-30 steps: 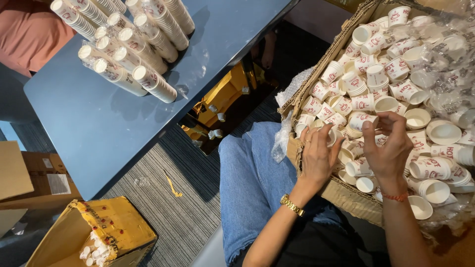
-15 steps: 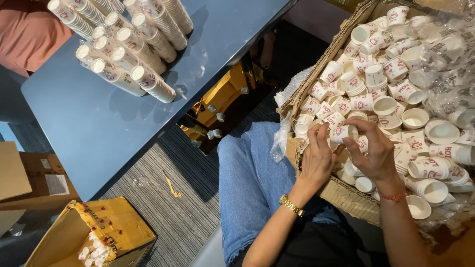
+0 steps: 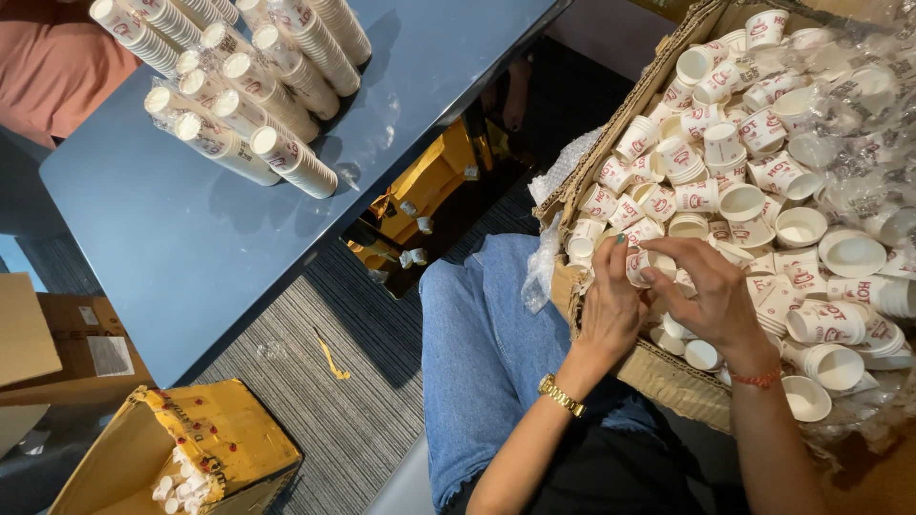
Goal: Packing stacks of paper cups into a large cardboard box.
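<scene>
While both hands work at the near edge of the cardboard box (image 3: 687, 377), the left hand (image 3: 611, 310) and right hand (image 3: 711, 296) meet over one small white paper cup (image 3: 637, 265) with red print. Left hand: fingers curled, tips on the cup's left side, gold watch (image 3: 561, 395) on the wrist. Right hand: thumb and forefinger pinched on the cup's right side, other fingers loosely bent, red bracelet (image 3: 756, 380) on the wrist. Cup sits between the two hands, just above the loose pile of cups (image 3: 754, 162) that fills the box; can't tell if it is a single cup or a short nested stack. Box rests against the person's lap, blue jeans (image 3: 482, 353) below it, clear plastic wrap (image 3: 863, 114) bunched over the far right of the pile. Up left on the blue table (image 3: 191, 248): rows of stacked cups (image 3: 229, 86) lying on their sides, touching each other. Bottom left on the striped floor: open yellow box (image 3: 210, 448) with small white items inside. Another yellow box (image 3: 429, 191) lies under the table edge. Someone's orange sleeve (image 3: 48, 67) top left, well apart from the hands
</scene>
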